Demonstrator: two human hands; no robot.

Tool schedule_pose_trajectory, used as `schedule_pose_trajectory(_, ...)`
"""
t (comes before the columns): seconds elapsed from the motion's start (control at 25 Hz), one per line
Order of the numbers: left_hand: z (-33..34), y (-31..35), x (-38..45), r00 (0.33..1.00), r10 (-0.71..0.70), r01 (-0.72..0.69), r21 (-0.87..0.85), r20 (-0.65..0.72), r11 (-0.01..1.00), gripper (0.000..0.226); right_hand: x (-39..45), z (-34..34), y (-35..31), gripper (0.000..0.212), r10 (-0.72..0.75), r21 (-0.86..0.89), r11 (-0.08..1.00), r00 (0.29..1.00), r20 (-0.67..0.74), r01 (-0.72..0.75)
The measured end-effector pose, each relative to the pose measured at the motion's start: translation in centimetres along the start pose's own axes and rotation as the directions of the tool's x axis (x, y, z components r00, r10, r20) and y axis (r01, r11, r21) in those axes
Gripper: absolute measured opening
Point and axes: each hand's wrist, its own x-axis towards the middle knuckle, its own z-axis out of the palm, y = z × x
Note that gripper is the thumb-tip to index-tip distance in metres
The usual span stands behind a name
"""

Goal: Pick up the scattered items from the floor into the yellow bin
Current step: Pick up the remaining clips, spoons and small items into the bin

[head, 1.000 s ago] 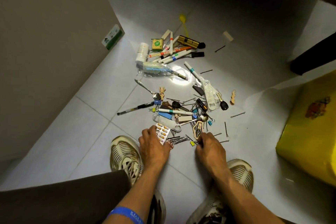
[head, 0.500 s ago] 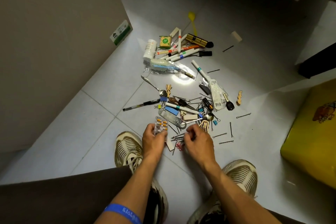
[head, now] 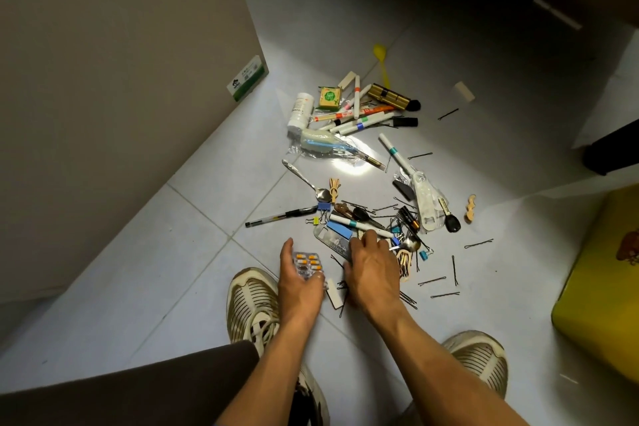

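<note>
Scattered items lie on the grey tile floor: markers, a white bottle, a spoon, a black pen and several hairpins. My left hand holds a blister pack of orange capsules just above the floor. My right hand reaches over the near end of the pile, its fingertips bent down beside a flat grey tag and a blue block. What those fingers hold is hidden. The yellow bin stands at the right edge.
A large cardboard box fills the left side. My two shoes stand just behind the hands. A dark piece of furniture sits at the far right. A small white piece lies between my hands.
My left hand has lifted the blister pack off the floor. My right hand moved from the hairpins leftward and then forward onto the pile.
</note>
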Motion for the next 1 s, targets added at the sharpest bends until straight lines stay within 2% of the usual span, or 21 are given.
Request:
schedule_pose_trajectory(0.12,-0.2,0.2,0.5,0.999,-0.023,0.021,-0.047,-0.028,0.999,0.078,0.3,0.5,-0.3,0.028,0.063,0.054,0.997,0.998,0.023,-0.064)
schedule_pose_trajectory(0.2,-0.3,0.3,0.5,0.998,-0.054,0.049,-0.101,-0.039,0.994,0.078,0.3,-0.1,-0.1,0.013,0.108,0.271,0.953,0.988,0.107,-0.134)
schedule_pose_trajectory(0.28,-0.3,1.1,0.2,0.995,-0.083,0.073,-0.150,-0.057,0.986,0.076,-0.2,-1.3,0.1,0.020,0.155,0.545,0.796,0.959,0.238,-0.264)
schedule_pose_trajectory(0.36,0.3,2.7,-0.9,0.993,-0.079,0.060,-0.205,-0.089,0.977,0.068,-1.1,-3.4,0.6,0.025,0.197,0.703,0.644,0.954,0.228,-0.301)
schedule_pose_trajectory(0.44,1.4,4.9,-2.6,0.996,-0.004,-0.018,-0.245,-0.088,0.969,0.053,-2.2,-6.9,1.3,0.022,0.252,0.816,0.501,0.950,0.183,-0.290)
schedule_pose_trajectory(0.56,5.9,9.3,-6.7,0.985,0.118,-0.069,-0.332,0.130,0.941,0.042,-4.3,-13.8,4.5,0.023,0.400,0.945,0.238,0.909,0.117,-0.226)
schedule_pose_trajectory(0.64,10.1,12.3,-11.0,0.930,0.210,-0.102,-0.336,0.303,0.936,0.040,-6.7,-18.2,8.0,0.020,0.537,0.991,0.043,0.839,0.085,-0.128)
schedule_pose_trajectory(0.68,12.3,13.6,-13.7,0.887,0.259,-0.134,-0.325,0.381,0.936,0.039,-8.5,-20.0,9.9,0.017,0.617,0.998,-0.024,0.785,0.061,-0.059)
schedule_pose_trajectory(0.72,14.4,14.6,-16.4,0.839,0.307,-0.172,-0.317,0.449,0.933,0.038,-10.6,-21.4,11.7,0.016,0.704,0.999,-0.040,0.710,0.023,0.007)
schedule_pose_trajectory(0.84,19.7,17.0,-23.5,0.675,0.387,-0.270,-0.277,0.628,0.922,0.038,-16.2,-24.0,16.8,0.016,0.905,0.991,0.109,0.405,-0.132,0.078)
schedule_pose_trajectory(0.88,21.2,17.6,-25.1,0.623,0.387,-0.297,-0.252,0.680,0.921,0.039,-17.6,-24.8,18.4,0.014,0.925,0.988,0.132,0.348,-0.154,0.086)
schedule_pose_trajectory(0.92,22.1,18.0,-26.2,0.573,0.368,-0.327,-0.208,0.733,0.922,0.047,-18.6,-25.4,19.7,0.013,0.925,0.987,0.114,0.351,-0.147,0.114)
schedule_pose_trajectory(0.96,22.8,18.2,-27.0,0.534,0.322,-0.360,-0.135,0.782,0.923,0.060,-19.3,-25.8,20.7,0.019,0.910,0.989,0.060,0.400,-0.111,0.139)
schedule_pose_trajectory(1.0,23.0,18.0,-27.5,0.523,0.273,-0.404,-0.047,0.808,0.914,0.070,-19.9,-25.9,21.5,0.032,0.880,0.989,-0.023,0.472,-0.050,0.146)
